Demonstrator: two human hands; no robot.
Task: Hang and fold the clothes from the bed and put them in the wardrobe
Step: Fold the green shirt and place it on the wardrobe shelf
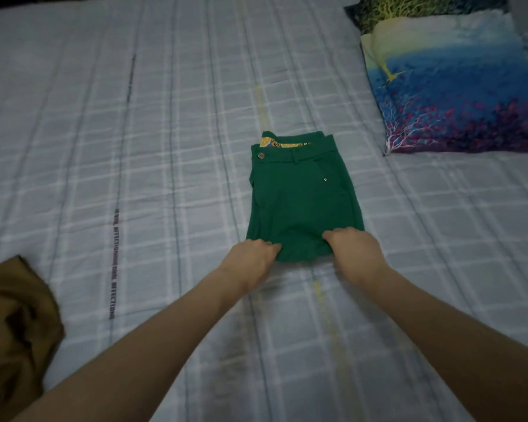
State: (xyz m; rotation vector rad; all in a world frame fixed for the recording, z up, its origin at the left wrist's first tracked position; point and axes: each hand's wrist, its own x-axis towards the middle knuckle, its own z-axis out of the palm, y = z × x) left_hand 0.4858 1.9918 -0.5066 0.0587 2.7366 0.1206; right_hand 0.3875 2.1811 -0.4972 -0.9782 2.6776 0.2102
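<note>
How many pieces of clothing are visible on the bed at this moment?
2. The folded green trousers lie mid-bed, both hands gripping their near edge. A crumpled brown garment lies at the lower left, partly cut off; more may be out of view.

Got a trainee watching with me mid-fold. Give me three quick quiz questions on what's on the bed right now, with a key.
1. True or false: the green trousers lie folded on the bedsheet.
2. Which hands grip the trousers' near edge? A) left hand only B) right hand only C) both
3. Fill in: the brown garment lies bunched to the person's ____.

Key: 1 true; 2 C; 3 left. The pillow sits beyond on the right.
</note>
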